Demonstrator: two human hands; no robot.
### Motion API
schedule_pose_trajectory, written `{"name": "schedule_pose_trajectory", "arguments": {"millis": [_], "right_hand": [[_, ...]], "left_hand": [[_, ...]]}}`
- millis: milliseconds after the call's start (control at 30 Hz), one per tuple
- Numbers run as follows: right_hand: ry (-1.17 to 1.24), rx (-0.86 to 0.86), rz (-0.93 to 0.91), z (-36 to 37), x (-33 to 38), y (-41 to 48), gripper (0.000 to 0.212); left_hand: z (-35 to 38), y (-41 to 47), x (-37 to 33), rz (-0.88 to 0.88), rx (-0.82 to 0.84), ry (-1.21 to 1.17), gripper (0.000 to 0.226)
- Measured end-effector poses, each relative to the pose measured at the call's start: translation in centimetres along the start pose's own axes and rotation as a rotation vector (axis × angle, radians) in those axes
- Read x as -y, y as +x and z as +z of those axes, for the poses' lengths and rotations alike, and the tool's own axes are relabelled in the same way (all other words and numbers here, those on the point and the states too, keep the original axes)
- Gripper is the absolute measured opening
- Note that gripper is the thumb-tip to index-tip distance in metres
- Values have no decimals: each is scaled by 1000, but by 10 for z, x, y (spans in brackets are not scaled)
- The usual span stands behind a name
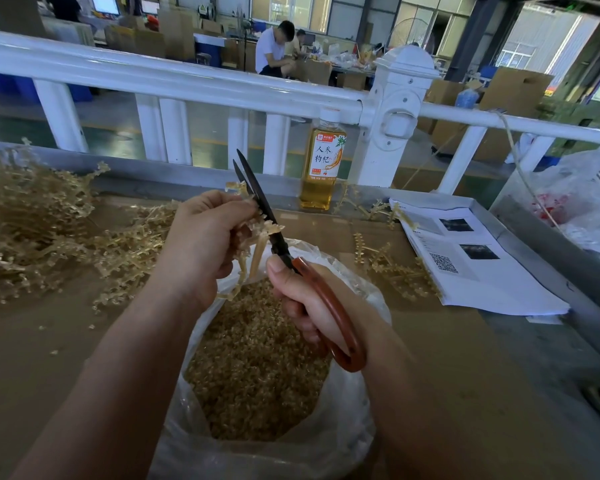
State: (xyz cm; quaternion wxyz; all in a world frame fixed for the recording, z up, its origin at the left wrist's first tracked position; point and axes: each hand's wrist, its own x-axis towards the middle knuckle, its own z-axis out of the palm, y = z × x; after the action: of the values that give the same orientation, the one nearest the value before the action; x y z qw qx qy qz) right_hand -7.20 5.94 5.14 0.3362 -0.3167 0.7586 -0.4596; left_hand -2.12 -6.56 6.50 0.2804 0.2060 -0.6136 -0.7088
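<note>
Over the bag: left hand [205,230] clenched around a tan plastic sprig [258,252], held just above the open mouth.
Right hand [305,299]: fingers wrapped around the red handles of the scissors [276,237].
Scissors: blades slightly parted, tips up, touching the sprig beside the left fingers.
Bag [347,438]: clear plastic, holding small tan bits [257,368].
Pile [32,220]: more sprigs on the table [49,348], left.
Bottle [321,168]: upright by the white railing [187,77].
Papers [478,271]: right.

Red-handled scissors [280,244], blades slightly parted, straddle a tan plastic sprue [258,250].
</note>
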Motion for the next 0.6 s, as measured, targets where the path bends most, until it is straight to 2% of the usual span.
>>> {"name": "schedule_pose_trajectory", "arguments": {"millis": [200,600], "right_hand": [[-21,-28,-55,0,1,-2,39],[-16,-55,-42,-1,1,-4,36]], "left_hand": [[0,-2,-1,25,20,-19,22],[0,0,1,19,66,43,19]]}}
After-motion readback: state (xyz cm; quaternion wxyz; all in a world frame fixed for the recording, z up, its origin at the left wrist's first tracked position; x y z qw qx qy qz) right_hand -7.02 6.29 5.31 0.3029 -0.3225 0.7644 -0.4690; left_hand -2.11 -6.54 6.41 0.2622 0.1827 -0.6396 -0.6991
